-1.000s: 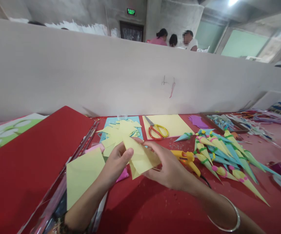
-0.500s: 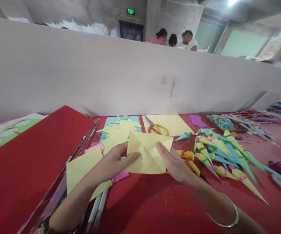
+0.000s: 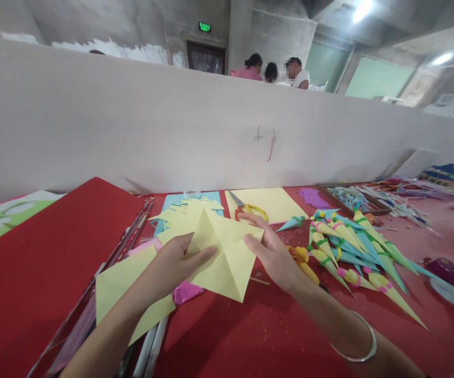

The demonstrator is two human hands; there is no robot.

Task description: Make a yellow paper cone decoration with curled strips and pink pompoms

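A creased yellow paper square is held up over the red table, tilted with one corner pointing down. My left hand pinches its left edge, thumb on the front and fingers behind. At the right corner my right hand grips the paper between thumb and fingers. Behind it lie cut yellow pieces on a blue sheet, and scissors with yellow and red handles on a pale yellow sheet. More yellow paper lies below my left forearm.
Yellow and blue paper cones are piled at the right, beside a yellow glue gun. A tray of small pieces stands behind them. A large red board lies left, and a white partition borders the table.
The held paper has turned so that one corner points down, and its creases show more openly. My right hand has shifted its hold at the right corner. The whole view has moved slightly.
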